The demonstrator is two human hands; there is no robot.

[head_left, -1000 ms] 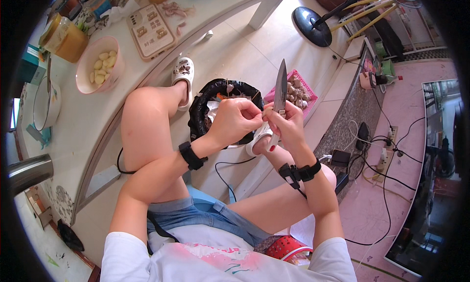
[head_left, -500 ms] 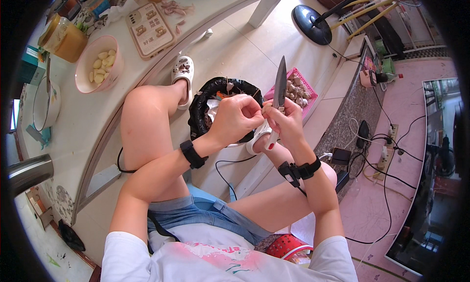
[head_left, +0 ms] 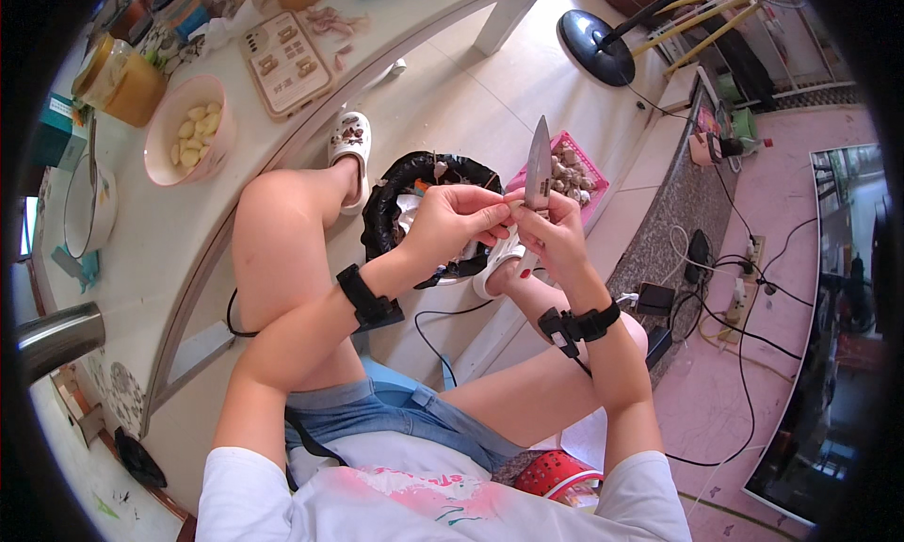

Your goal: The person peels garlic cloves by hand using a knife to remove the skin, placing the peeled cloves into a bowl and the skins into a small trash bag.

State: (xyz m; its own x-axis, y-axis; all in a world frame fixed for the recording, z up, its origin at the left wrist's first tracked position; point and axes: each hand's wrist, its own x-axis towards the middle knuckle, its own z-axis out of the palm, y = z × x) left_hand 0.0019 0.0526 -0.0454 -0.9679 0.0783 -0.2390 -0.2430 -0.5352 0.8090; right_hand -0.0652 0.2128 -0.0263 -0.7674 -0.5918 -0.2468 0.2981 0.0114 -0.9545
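Observation:
Over the bin, my left hand (head_left: 454, 229) is closed in a pinch, its fingertips meeting those of my right hand. Between them shows a small pale piece (head_left: 515, 205) that looks like a garlic clove, mostly hidden by the fingers. My right hand (head_left: 556, 229) is wrapped round a knife (head_left: 539, 161), blade pointing up and away, handle end below the palm. Under the hands stands a bin lined with a black bag (head_left: 381, 224), with scraps inside. Beyond my right hand is a pink basket (head_left: 597, 171) of garlic bulbs (head_left: 571, 173).
On the table at left stand a pink bowl (head_left: 156, 159) of peeled cloves (head_left: 195, 135), a patterned flat case (head_left: 288, 64), garlic skins (head_left: 337, 22), a jar (head_left: 132, 85) and a white pot (head_left: 91, 212). A fan base (head_left: 595, 48), cables and a power strip (head_left: 744, 302) lie right.
My left hand's fingers have uncurled a little and shifted at the pinch. The knife has dropped slightly and its blade has turned, looking brighter.

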